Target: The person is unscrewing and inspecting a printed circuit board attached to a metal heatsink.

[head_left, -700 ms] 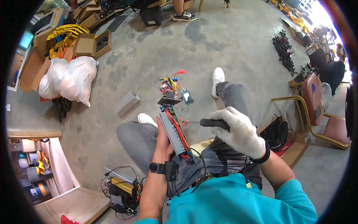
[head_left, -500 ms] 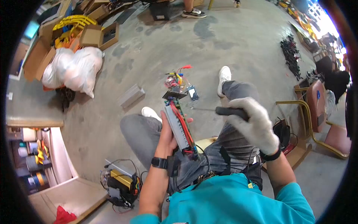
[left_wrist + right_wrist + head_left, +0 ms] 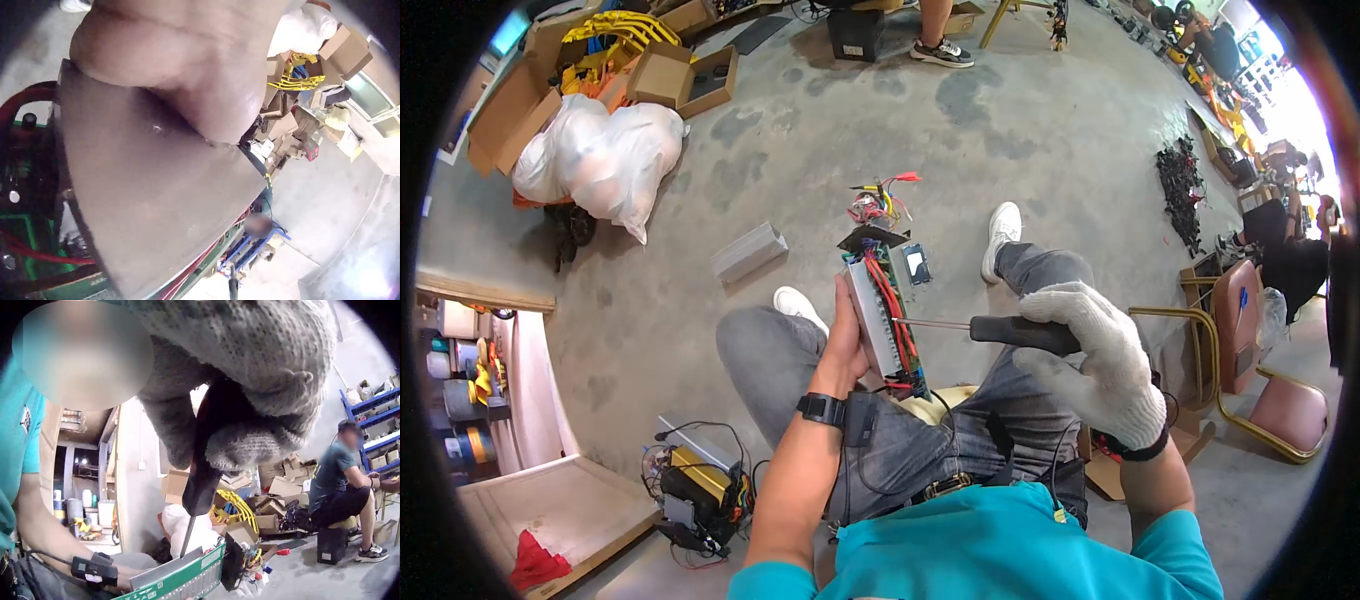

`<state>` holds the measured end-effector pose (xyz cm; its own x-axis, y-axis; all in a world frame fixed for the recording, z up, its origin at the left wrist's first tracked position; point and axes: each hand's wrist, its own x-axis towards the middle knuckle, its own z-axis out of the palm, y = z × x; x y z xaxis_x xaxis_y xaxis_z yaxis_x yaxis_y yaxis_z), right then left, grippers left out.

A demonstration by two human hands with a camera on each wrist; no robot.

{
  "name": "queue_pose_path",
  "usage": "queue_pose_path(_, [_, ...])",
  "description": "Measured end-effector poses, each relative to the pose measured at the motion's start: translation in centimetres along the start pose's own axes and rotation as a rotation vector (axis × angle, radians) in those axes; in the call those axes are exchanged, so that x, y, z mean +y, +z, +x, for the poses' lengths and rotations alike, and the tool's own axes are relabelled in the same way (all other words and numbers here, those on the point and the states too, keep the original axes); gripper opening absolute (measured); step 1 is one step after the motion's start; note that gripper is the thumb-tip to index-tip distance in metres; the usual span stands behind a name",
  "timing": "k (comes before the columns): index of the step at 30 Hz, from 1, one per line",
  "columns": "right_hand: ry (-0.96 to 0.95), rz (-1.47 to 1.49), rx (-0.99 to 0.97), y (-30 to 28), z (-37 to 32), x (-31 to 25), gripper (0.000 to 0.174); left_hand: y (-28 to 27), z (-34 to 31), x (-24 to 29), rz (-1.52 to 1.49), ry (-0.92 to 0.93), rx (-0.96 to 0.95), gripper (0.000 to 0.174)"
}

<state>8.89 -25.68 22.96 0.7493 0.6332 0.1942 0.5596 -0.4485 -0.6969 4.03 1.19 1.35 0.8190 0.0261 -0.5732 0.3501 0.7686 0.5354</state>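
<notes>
My bare left hand (image 3: 847, 335) grips a long electronic unit along its grey metal side (image 3: 872, 325). Red wires (image 3: 887, 300) run along its open face, and a green circuit board (image 3: 181, 575) shows in the right wrist view. A dark end plate (image 3: 872, 238) sits at its far end. In a white knitted glove, my right hand (image 3: 1105, 370) holds a screwdriver (image 3: 1025, 335) by its black handle. The thin shaft points left, with its tip over the wires and metal edge. In the left wrist view, the palm lies against the broad metal face (image 3: 162, 187).
On the floor ahead lie a grey metal channel (image 3: 750, 252), a small dark module (image 3: 916, 264) and tangled wires (image 3: 880, 205). Another wired unit (image 3: 700, 485) lies at lower left. A chair (image 3: 1240, 320) stands right; a white bag (image 3: 605, 155) and boxes are at upper left.
The screwdriver tip lifted off the unit to the right, then came back over its wires. The left hand keeps its hold on the unit. The head view has shifted slightly.
</notes>
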Motion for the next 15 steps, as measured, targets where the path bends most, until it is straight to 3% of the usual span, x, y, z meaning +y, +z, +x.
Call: queue_pose_path(15, [-0.024,-0.091,-0.133,2.1,1.5,-0.3,0.042,-0.5,0.0,-0.4,0.013,0.059,0.018,0.073])
